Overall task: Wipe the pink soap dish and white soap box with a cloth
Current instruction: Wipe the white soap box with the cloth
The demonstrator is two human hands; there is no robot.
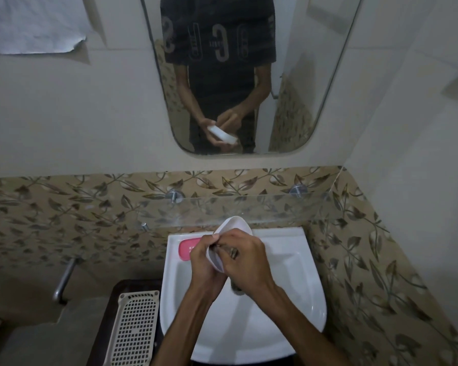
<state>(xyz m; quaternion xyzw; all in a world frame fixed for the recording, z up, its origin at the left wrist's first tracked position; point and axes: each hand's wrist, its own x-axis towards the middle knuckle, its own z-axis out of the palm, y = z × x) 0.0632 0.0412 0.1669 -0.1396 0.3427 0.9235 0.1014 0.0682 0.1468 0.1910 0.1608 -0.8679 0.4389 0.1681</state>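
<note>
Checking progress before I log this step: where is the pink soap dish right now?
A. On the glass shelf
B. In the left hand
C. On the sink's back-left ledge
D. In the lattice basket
C: the pink soap dish lies on the sink ledge, behind the left hand, which holds the white soap box.

You have one view only, from a wide-angle camera worn on your head. It looks forward and steeply down over a white washbasin [296, 294], close enough that both forearms enter from the bottom edge. The lens faces the tiled wall, so the upper frame takes in a mirror [288, 101] that reflects your torso and arms from the front. Straight edges, such as the glass shelf [275, 204], bow toward the frame borders. No second view overlaps this one.
</note>
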